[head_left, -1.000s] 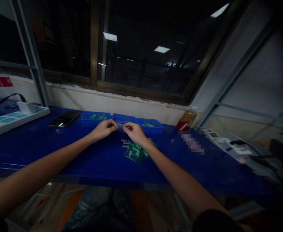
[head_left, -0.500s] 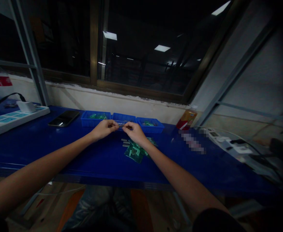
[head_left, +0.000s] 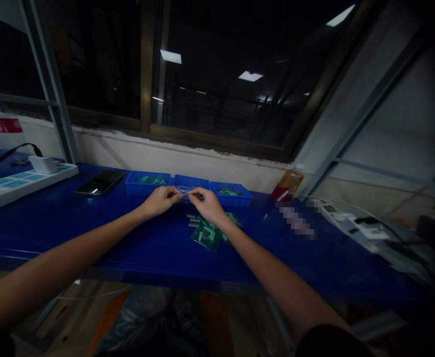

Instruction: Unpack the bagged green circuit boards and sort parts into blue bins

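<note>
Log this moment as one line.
left hand: pinching small part, identity unclear; right hand: same part; green packets: on table; blue bins: beyond hands

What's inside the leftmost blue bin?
Green pieces, possibly small packets, show inside the leftmost blue bin. The front wall and the pieces themselves hide its floor; the left hand overlaps the wall's right end. Anything underneath can't be seen.

Small slender dull-toned piece (head_left: 186,195): too small to identify, ends hidden by the fingers (head_left: 175,197). Green translucent plastic bags (head_left: 207,236): partly covered by the right forearm (head_left: 235,235). White rectangular plastic power strip (head_left: 1,194): cut off at left edge. Pixelated patch (head_left: 297,221): contents unreadable.
</note>
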`<state>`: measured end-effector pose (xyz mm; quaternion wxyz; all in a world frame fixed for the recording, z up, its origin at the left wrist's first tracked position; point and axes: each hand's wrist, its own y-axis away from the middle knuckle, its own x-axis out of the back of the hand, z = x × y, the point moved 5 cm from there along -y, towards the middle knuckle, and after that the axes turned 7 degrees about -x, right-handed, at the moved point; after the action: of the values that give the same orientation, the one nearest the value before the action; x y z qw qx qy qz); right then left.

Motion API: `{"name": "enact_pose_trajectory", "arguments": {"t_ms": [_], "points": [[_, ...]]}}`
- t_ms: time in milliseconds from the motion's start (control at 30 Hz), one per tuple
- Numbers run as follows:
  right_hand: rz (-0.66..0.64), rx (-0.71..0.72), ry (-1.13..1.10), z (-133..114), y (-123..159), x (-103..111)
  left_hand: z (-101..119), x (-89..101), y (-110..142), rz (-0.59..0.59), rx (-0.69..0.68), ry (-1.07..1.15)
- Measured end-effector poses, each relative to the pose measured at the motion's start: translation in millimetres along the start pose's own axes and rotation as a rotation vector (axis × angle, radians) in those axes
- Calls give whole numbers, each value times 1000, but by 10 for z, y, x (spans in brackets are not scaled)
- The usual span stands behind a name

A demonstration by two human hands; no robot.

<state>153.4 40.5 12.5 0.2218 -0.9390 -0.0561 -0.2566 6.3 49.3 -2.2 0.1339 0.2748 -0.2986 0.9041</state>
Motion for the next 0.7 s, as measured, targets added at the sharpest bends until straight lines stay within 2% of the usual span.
{"name": "enact_pose_trajectory", "arguments": {"t_ms": [200,467,700], "points": [[-36,-6,-26,-1,1,-13,107,22,15,15,-44,-88],[-46,-12,-33,19,-17,0,77,-61,23,-34,-63,49],[-126,-3,13,-47,15,-20,119,-44,35,-37,-119,-11]]}}
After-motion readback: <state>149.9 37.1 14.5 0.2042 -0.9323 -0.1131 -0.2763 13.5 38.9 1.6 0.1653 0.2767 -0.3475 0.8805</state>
